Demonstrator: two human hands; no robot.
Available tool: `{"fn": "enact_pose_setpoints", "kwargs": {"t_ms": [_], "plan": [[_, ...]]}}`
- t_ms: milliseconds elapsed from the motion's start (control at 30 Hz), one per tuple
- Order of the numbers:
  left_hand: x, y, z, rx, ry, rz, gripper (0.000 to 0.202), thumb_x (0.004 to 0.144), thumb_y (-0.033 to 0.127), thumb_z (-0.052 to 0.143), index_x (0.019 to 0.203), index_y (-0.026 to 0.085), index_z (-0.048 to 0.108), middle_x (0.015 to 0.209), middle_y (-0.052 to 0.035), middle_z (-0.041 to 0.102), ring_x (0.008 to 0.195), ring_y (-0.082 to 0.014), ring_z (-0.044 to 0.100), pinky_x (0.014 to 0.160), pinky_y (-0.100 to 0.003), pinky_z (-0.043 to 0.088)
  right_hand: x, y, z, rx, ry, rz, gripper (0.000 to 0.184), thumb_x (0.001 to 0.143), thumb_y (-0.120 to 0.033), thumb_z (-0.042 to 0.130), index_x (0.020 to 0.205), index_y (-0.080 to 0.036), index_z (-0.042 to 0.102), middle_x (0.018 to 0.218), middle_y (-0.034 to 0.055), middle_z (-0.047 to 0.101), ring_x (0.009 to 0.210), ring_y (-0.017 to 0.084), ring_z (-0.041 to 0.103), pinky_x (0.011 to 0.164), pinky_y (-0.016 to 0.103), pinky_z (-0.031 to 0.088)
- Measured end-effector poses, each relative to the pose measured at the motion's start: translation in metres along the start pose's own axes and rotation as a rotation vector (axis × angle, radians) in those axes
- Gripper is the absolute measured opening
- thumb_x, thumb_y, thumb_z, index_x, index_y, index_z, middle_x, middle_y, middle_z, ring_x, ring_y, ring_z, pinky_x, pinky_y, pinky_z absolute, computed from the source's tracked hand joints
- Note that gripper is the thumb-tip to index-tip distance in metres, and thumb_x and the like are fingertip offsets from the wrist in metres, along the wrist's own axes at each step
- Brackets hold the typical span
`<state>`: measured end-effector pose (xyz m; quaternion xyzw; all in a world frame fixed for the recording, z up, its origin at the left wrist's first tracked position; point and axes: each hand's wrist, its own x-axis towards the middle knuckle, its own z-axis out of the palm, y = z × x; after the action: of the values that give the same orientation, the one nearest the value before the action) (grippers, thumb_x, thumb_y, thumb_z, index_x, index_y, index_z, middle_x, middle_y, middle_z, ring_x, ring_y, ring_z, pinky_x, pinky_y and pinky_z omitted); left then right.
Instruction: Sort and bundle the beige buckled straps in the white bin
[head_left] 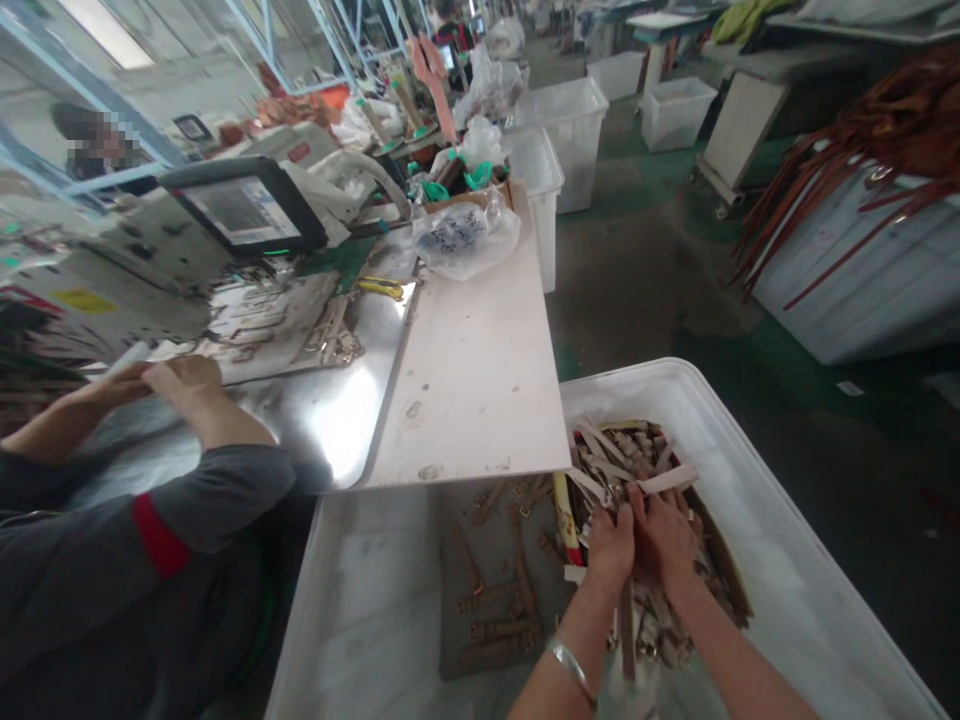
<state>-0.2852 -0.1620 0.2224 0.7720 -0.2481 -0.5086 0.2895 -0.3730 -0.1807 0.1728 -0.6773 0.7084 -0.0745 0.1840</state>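
Observation:
My left hand (613, 545) and my right hand (666, 532) are side by side, nearly touching, over a cardboard box (731, 578) heaped with beige straps (600, 455) that carry small metal buckles. The fingers of both hands are closed on straps in the middle of the heap; their tips are partly hidden among them. One pale strap end (671, 479) sticks out past my right hand, and a darker strap (627, 635) hangs down below both hands. The box stands inside a large white plastic bin (814, 590).
A dark flat sheet (491, 560) with several buckled straps lies in the bin's left part. The white tabletop (480, 390) overhangs the bin. At left, a co-worker's hands (184, 385) are at a machine table (330, 410). Brown straps (847, 150) spill over a bin at right.

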Motion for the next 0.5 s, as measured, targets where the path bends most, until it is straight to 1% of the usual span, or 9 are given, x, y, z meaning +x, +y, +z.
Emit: {"fn": "enact_pose_setpoints", "kwargs": {"t_ms": [67,167,267,333,367,433,500], "plan": [[-0.008,-0.007,-0.005,0.157,0.010,0.055,0.049,0.090,0.029,0.047,0.136,0.011,0.049,0.136,-0.0144,0.057,0.128,-0.0236,0.051,0.112,-0.032,0.036,0.001,-0.002,0.005,-0.010,-0.008,0.013,0.051,0.099,-0.048,0.029,0.131,-0.023,0.060,0.137,0.0132,0.052,0.133,0.033,0.040,0.105,0.053,0.035],[-0.020,-0.015,-0.014,0.456,0.042,0.149,0.043,0.090,0.020,0.042,0.131,0.010,0.053,0.129,-0.0176,0.059,0.122,-0.0271,0.055,0.107,-0.038,0.042,0.004,-0.007,0.013,-0.032,-0.009,0.020,0.049,0.100,-0.048,0.030,0.137,-0.027,0.054,0.141,0.0113,0.050,0.134,0.032,0.038,0.106,0.059,0.033],[-0.024,-0.023,-0.022,0.672,0.139,0.279,0.049,0.084,0.007,0.043,0.132,0.012,0.052,0.130,-0.0160,0.057,0.124,-0.0302,0.051,0.107,-0.044,0.044,0.009,-0.011,0.022,-0.059,0.004,0.029,0.048,0.101,-0.045,0.031,0.142,-0.027,0.047,0.145,0.0106,0.045,0.137,0.032,0.034,0.104,0.062,0.032],[-0.020,-0.031,-0.023,0.714,0.206,0.330,0.056,0.081,0.005,0.043,0.137,0.010,0.048,0.135,-0.0157,0.053,0.128,-0.0314,0.046,0.112,-0.047,0.040,0.012,-0.011,0.029,-0.072,0.050,0.023,0.048,0.101,-0.044,0.032,0.144,-0.028,0.044,0.149,0.0090,0.041,0.138,0.030,0.031,0.104,0.060,0.034],[-0.017,-0.036,-0.022,0.707,0.219,0.351,0.059,0.081,0.004,0.043,0.140,0.010,0.044,0.139,-0.0156,0.049,0.132,-0.0312,0.043,0.115,-0.048,0.036,0.014,-0.011,0.033,-0.076,0.077,0.010,0.048,0.101,-0.044,0.032,0.144,-0.027,0.044,0.150,0.0088,0.039,0.139,0.030,0.030,0.103,0.058,0.035],[-0.011,-0.044,-0.016,0.658,0.206,0.379,0.064,0.081,0.005,0.042,0.145,0.011,0.038,0.147,-0.0150,0.042,0.138,-0.0294,0.036,0.119,-0.048,0.031,0.020,-0.009,0.041,-0.075,0.123,-0.018,0.047,0.100,-0.043,0.035,0.142,-0.027,0.046,0.150,0.0106,0.039,0.138,0.031,0.031,0.103,0.058,0.035],[-0.006,-0.047,-0.007,0.579,0.196,0.389,0.065,0.083,0.007,0.041,0.148,0.012,0.033,0.152,-0.0139,0.036,0.143,-0.0260,0.031,0.121,-0.044,0.030,0.028,-0.008,0.049,-0.060,0.129,-0.030,0.047,0.098,-0.043,0.037,0.139,-0.025,0.050,0.147,0.0148,0.041,0.136,0.034,0.033,0.103,0.062,0.033]]}}
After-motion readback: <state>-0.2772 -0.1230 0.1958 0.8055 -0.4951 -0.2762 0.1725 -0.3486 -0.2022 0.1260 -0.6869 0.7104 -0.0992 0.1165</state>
